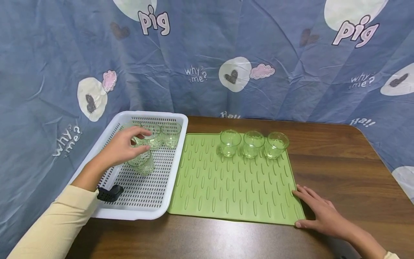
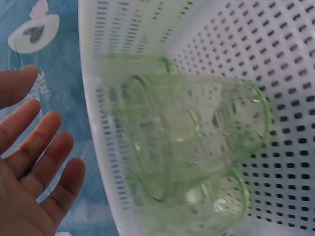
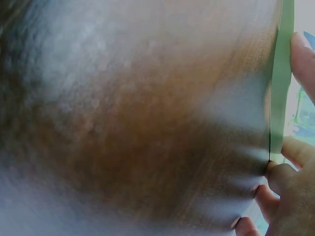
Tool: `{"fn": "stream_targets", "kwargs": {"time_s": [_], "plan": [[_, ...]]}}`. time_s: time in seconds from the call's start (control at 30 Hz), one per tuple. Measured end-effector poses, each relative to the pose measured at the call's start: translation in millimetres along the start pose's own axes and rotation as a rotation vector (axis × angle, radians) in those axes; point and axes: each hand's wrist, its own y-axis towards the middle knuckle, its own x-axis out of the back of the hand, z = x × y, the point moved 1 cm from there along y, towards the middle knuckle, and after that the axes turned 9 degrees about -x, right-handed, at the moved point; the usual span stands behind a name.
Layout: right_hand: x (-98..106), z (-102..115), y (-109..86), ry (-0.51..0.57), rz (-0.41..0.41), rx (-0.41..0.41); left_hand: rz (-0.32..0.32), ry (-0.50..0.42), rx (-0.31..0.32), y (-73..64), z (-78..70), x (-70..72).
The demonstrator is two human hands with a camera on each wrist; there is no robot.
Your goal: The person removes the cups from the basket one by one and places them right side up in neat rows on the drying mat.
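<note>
While the left hand is hovering over the white perforated basket, its fingers are curving loosely apart and gripping nothing. Just beneath it, inside the basket, a green-tinted glass tumbler is standing on its base, mouth facing up, long axis running roughly vertical. More tumblers are standing nearer the back wall; the hand is partly hiding them, so their exact number is escaping me.

To the right, a green ridged mat is lying on the tabletop, and three matching tumblers are standing in a row near its back edge, mouths up. The right hand is resting at the mat's right edge, fingers outstretched, thumb by the front corner.

Only the head view is showing that row. The left wrist view is revealing clear space between the left fingers and the tumblers, while the right wrist view, mostly blurred, is catching right fingertips touching the tabletop beside the mat's edge.
</note>
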Motion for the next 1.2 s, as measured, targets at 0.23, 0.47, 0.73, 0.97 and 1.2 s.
{"fn": "stream_targets", "kwargs": {"time_s": [0.23,0.47,0.73,0.97,1.2], "plan": [[-0.4,-1.3,-0.1,-0.002,0.008,-0.01,0.055,0.011,0.016,-7.6,13.4,-4.5],[-0.3,-0.2,-0.4,0.008,0.01,-0.018,0.107,0.047,-0.005,-13.5,24.0,-8.4],[-0.5,0.0,-0.8,0.015,0.007,-0.018,0.134,0.135,-0.031,-17.2,35.3,-15.8],[-0.8,1.1,-2.0,0.01,-0.025,0.013,0.25,0.237,0.048,-19.6,36.8,-19.0],[-0.2,1.8,-1.7,0.005,-0.025,0.012,0.29,0.261,0.071,-21.0,35.3,-20.3]]}}
